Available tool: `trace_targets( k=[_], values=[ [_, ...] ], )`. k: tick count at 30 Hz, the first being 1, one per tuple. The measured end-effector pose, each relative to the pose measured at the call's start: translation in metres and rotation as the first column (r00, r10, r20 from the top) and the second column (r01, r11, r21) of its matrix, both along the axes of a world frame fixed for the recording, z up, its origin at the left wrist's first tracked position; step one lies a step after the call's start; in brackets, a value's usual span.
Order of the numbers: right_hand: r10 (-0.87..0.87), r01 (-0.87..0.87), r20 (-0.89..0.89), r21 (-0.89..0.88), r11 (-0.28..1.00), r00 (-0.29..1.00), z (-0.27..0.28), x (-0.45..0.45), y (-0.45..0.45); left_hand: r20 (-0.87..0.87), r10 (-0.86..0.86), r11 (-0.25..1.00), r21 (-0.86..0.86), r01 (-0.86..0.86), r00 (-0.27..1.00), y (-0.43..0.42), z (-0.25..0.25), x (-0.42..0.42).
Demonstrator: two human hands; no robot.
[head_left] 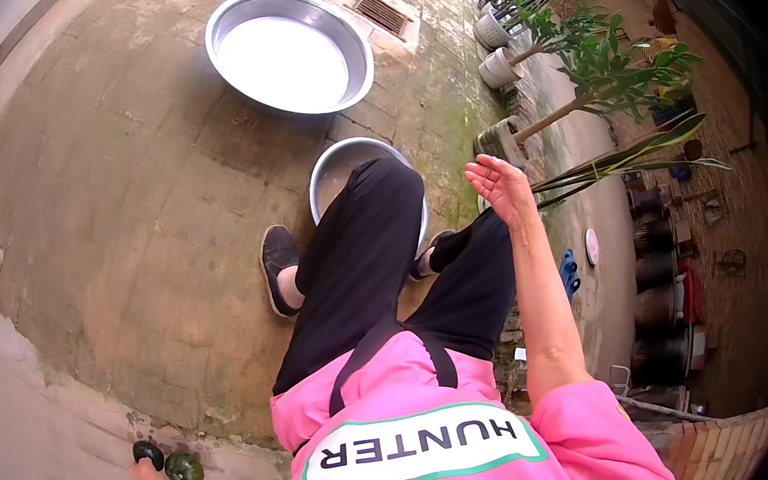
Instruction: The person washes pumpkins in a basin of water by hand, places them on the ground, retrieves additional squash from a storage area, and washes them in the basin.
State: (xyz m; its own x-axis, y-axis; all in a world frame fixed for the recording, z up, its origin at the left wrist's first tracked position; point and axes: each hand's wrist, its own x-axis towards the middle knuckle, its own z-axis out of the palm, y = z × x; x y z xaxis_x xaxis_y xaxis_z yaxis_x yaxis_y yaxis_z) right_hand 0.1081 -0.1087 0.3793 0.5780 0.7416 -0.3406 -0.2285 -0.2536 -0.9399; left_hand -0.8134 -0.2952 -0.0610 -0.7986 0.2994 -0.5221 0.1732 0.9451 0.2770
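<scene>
At the lower left, my left hand (144,470) reaches down to a dark green, round gourd-like fruit (147,455). Its fingers are against the fruit's near side and partly hidden, apparently curled round it. A second dark green round fruit (184,470), with a wet-looking surface, sits just beside it on the pale ledge. My right hand (501,188) is raised at the right, above my knee, palm showing and fingers extended, with nothing in it. Between my feet stands a metal basin (324,182), partly covered by my leg.
A larger wide metal basin (222,66) rests on the paved floor (153,204) ahead, near a drain grate (382,12). Potted plants (499,69) line the right side. Blue slippers (569,273) and a pink round object (592,247) lie beyond my right arm.
</scene>
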Motion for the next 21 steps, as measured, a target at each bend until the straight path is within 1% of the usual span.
trace_targets(
  k=[2, 4, 5, 6, 7, 8, 10, 12, 14, 15, 17, 18, 19, 20, 21],
  values=[
    [-0.021, 0.021, -0.025, 0.011, 1.000, 0.999, -0.007, 0.003, -0.001, 0.145, 0.047, 0.994, 0.091, -0.061, 0.988, 0.005, 0.009, 0.003],
    [-0.057, 0.058, -0.054, 0.020, 0.998, 0.997, -0.013, 0.003, -0.001, 0.197, 0.115, 0.991, 0.049, -0.127, 0.974, 0.005, 0.008, 0.001],
    [-0.059, 0.060, -0.061, 0.030, 0.998, 0.996, -0.015, 0.005, -0.002, 0.225, 0.143, 0.988, 0.027, -0.153, 0.964, 0.016, 0.019, 0.011],
    [-0.054, 0.055, -0.051, 0.032, 0.998, 0.997, -0.016, 0.006, -0.002, 0.206, 0.106, 0.994, 0.015, -0.111, 0.973, 0.029, 0.022, 0.017],
    [-0.030, 0.035, -0.067, 0.067, 0.997, 0.997, -0.018, 0.009, -0.005, 0.149, 0.037, 0.999, 0.031, -0.042, 0.988, 0.045, 0.022, 0.023],
    [-0.042, 0.049, -0.090, 0.079, 0.996, 0.995, -0.018, 0.008, -0.005, 0.081, -0.036, 0.998, 0.047, 0.032, 0.996, 0.060, 0.025, 0.030],
    [-0.030, 0.044, -0.115, 0.117, 0.992, 0.993, -0.022, 0.014, -0.007, -0.034, -0.134, 0.983, 0.119, 0.137, 0.990, 0.097, 0.039, 0.043],
    [-0.018, 0.041, -0.149, 0.152, 0.988, 0.989, -0.029, 0.024, -0.012, -0.130, -0.205, 0.945, 0.231, 0.231, 0.970, 0.144, 0.051, 0.060],
    [-0.029, 0.066, -0.199, 0.184, 0.981, 0.980, -0.035, 0.035, -0.018, -0.187, -0.257, 0.869, 0.384, 0.311, 0.948, 0.195, 0.061, 0.083],
    [-0.039, 0.081, -0.213, 0.190, 0.978, 0.976, -0.041, 0.043, -0.022, -0.199, -0.282, 0.812, 0.471, 0.344, 0.939, 0.227, 0.061, 0.094],
    [-0.103, 0.149, -0.239, 0.183, 0.972, 0.966, -0.049, 0.055, -0.028, -0.191, -0.317, 0.702, 0.611, 0.366, 0.929, 0.293, 0.071, 0.134],
    [-0.112, 0.189, -0.299, 0.246, 0.951, 0.948, -0.057, 0.061, -0.032, -0.135, -0.384, 0.709, 0.590, 0.386, 0.913, 0.326, 0.099, 0.166],
    [-0.113, 0.186, -0.285, 0.245, 0.952, 0.952, -0.061, 0.067, -0.039, -0.021, -0.451, 0.699, 0.614, 0.367, 0.892, 0.356, 0.128, 0.203],
    [-0.148, 0.203, -0.241, 0.222, 0.954, 0.959, -0.064, 0.071, -0.041, -0.054, -0.416, 0.634, 0.698, 0.332, 0.908, 0.378, 0.152, 0.246],
    [-0.176, 0.216, -0.197, 0.207, 0.954, 0.965, -0.067, 0.076, -0.043, -0.096, -0.427, 0.568, 0.746, 0.349, 0.899, 0.382, 0.232, 0.305]
  ],
)
